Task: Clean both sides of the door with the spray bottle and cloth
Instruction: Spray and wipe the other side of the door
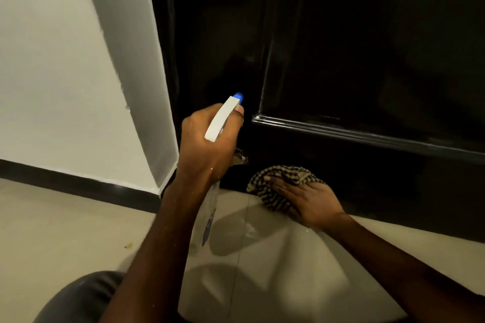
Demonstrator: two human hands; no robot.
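Note:
The dark panelled door [354, 47] fills the upper right of the head view, its bottom rail meeting the floor. My left hand [207, 147] grips a spray bottle [223, 117] with a white head and blue nozzle, aimed at the door's lower left corner. The bottle's clear body hangs below my wrist. My right hand [309, 203] lies with straight fingers on a black-and-tan checked cloth [278, 181], pressing it against the bottom rail of the door close to the floor.
A white wall [52, 73] with a black skirting board [78, 182] stands to the left, beside the door frame. Beige floor tiles [65, 231] spread below. My knee in dark trousers [78, 299] shows at the bottom left.

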